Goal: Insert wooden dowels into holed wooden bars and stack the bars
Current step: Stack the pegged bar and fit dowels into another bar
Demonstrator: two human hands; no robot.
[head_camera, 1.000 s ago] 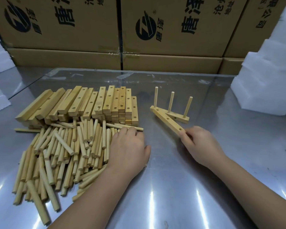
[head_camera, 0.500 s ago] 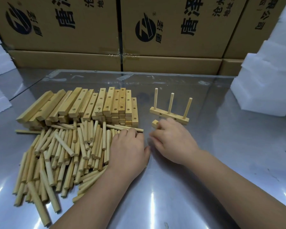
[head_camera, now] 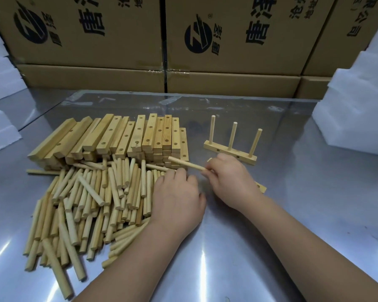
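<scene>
A single dowel [head_camera: 187, 165] is pinched between the fingertips of the right hand [head_camera: 229, 184] and is held nearly level above the steel table [head_camera: 292, 225], its free end pointing toward the stack of holed bars [head_camera: 127, 136]. The left hand [head_camera: 177, 199] is laid palm down on the near edge of the pile of loose dowels [head_camera: 92, 192], fingers bent over them; whether any are actually grasped cannot be told. An empty bar [head_camera: 261, 188] is lying flat on the table beneath the right hand, mostly hidden, with only its end shown beside the wrist. Just behind that hand, a finished bar [head_camera: 229, 151] is stood on the table with three dowels upright in it. Cardboard boxes [head_camera: 118, 40] are lined along the far edge, and white foam blocks [head_camera: 358, 116] are piled at the right. The step in hand is judged to be the fitting of a first dowel into the empty bar, so the task is at an early stage, with one bar filled and many left. For the next move, the dowel must be turned upright, its tip centred over a hole, and pressed straight down, while the bar is steadied so that it is not tipped or slid on the slick metal.
</scene>
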